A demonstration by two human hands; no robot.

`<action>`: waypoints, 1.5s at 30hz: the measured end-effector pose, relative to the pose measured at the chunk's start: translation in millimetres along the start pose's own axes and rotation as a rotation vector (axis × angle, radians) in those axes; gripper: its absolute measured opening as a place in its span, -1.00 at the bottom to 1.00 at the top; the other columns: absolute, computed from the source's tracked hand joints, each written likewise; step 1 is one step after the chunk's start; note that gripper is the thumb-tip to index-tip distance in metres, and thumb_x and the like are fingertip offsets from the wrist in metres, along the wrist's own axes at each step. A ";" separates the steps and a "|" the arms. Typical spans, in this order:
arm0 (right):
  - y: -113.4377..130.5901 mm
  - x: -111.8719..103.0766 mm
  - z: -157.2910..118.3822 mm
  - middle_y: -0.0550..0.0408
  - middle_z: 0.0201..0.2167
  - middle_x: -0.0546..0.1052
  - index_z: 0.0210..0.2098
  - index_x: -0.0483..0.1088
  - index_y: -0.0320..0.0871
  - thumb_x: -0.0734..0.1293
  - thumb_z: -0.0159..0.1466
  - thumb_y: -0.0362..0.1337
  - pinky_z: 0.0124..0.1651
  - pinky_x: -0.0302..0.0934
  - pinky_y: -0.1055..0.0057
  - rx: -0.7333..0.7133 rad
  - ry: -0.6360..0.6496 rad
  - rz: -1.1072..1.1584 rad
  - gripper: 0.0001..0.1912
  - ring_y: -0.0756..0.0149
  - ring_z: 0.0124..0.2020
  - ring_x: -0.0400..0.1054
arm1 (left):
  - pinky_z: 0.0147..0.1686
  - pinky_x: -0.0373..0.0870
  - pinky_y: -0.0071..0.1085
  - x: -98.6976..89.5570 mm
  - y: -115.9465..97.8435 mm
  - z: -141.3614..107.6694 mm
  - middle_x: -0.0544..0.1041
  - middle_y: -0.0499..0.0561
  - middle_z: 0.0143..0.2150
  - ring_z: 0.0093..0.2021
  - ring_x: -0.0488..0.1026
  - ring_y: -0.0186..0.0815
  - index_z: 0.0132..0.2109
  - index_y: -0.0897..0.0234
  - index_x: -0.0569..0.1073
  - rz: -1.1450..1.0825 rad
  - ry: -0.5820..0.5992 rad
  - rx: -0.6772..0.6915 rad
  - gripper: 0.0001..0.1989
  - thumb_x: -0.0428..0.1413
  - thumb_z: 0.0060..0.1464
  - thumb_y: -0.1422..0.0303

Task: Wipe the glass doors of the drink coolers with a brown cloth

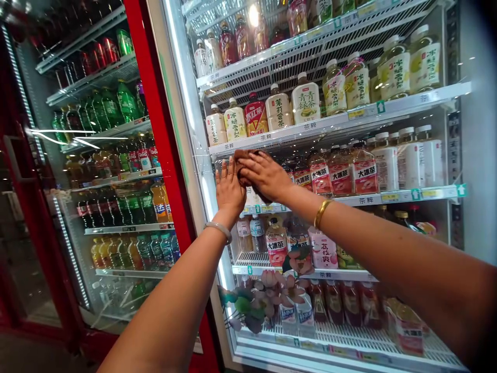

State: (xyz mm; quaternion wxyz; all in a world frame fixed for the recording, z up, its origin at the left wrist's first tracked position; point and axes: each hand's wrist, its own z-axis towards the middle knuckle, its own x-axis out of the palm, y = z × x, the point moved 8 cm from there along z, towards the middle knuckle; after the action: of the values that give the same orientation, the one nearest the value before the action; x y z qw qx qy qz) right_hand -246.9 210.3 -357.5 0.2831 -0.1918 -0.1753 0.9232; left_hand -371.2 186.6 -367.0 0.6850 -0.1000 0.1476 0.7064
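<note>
My left hand [229, 189] is open, its fingers stretched upward and its palm against the glass door [349, 122] of the drinks cooler. Right beside it, my right hand [262, 173] presses a brown cloth [243, 178] to the same glass. Part of the cloth sticks out around the fingers; the rest is hidden under the palm. A pale bangle [219, 231] circles the left wrist, and a gold bangle [321, 214] the right forearm. Behind the glass stand bottled drinks, among them red-labelled bottles [340, 178].
Flower decorations [252, 305] show on the lower part of the door. At the left is a second cooler with a red frame [155, 114], its shelves holding green bottles [111, 106] and cans. White shelf edges [330, 122] cross the cooler behind the glass.
</note>
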 end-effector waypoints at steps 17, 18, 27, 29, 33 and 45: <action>20.5 23.2 26.9 0.04 0.44 0.31 0.30 0.36 -0.12 0.06 0.46 -0.34 0.61 -0.13 -0.09 0.169 -0.111 0.157 -0.50 0.17 0.55 -0.03 | 0.56 -0.15 0.01 -14.4 53.6 -18.3 0.06 0.10 0.59 0.60 -0.13 -0.14 0.53 0.24 0.09 -0.089 0.030 -0.001 -0.39 -0.19 0.42 0.28; 25.5 25.7 16.5 0.03 0.47 0.27 0.31 0.35 -0.12 0.08 0.44 -0.36 0.61 -0.17 -0.12 0.192 -0.133 0.153 -0.49 0.16 0.58 -0.11 | 0.56 -0.14 -0.02 -14.2 56.5 -20.8 0.04 0.10 0.60 0.60 -0.12 -0.15 0.54 0.25 0.07 -0.092 0.043 0.004 -0.39 -0.19 0.41 0.28; 56.8 73.7 70.7 0.04 0.55 0.09 0.32 0.33 -0.14 0.05 0.47 -0.34 0.64 -0.24 -0.03 0.092 -0.008 0.175 -0.50 0.19 0.60 -0.24 | 0.52 0.07 -0.16 -17.8 98.1 -31.3 0.03 0.09 0.60 0.58 -0.01 -0.24 0.58 0.21 -0.12 -0.309 -0.041 -0.142 -0.37 -0.25 0.46 0.25; 46.3 70.8 77.7 0.01 0.58 -0.01 0.31 0.32 -0.15 0.02 0.48 -0.32 0.63 -0.28 -0.09 0.221 -0.101 0.177 -0.50 0.17 0.61 -0.32 | 0.52 0.06 -0.16 -16.7 95.3 -32.2 -0.03 0.04 0.61 0.58 -0.05 -0.24 0.58 0.13 -0.19 -0.333 -0.023 -0.143 -0.35 -0.24 0.48 0.15; 74.3 85.8 42.8 -0.20 0.57 -0.06 0.44 0.12 -0.30 -0.05 0.48 -0.35 0.62 -0.27 -0.14 0.273 -0.132 0.206 -0.42 0.12 0.61 -0.43 | 0.54 -0.03 -0.14 -15.2 87.5 -37.5 -0.11 -0.03 0.62 0.60 -0.21 -0.25 0.58 0.02 -0.20 -0.382 0.035 -0.107 -0.31 -0.24 0.46 -0.03; 99.3 114.4 64.2 -0.09 0.58 -0.05 0.56 -0.15 -0.15 0.01 0.44 -0.39 0.61 -0.21 -0.19 0.280 -0.126 0.316 -0.29 0.06 0.61 -0.33 | 0.55 -0.15 -0.23 -23.3 114.8 -30.2 -0.11 -0.02 0.63 0.59 -0.23 -0.34 0.58 0.06 -0.13 -0.350 0.004 -0.145 -0.34 -0.35 0.47 -0.01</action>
State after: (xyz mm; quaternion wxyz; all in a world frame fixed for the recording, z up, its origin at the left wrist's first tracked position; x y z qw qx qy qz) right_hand -408.9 186.7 -374.1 0.1470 -0.1175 -0.0304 0.9817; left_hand -486.6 152.2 -379.1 0.7881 -0.1748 0.0780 0.5850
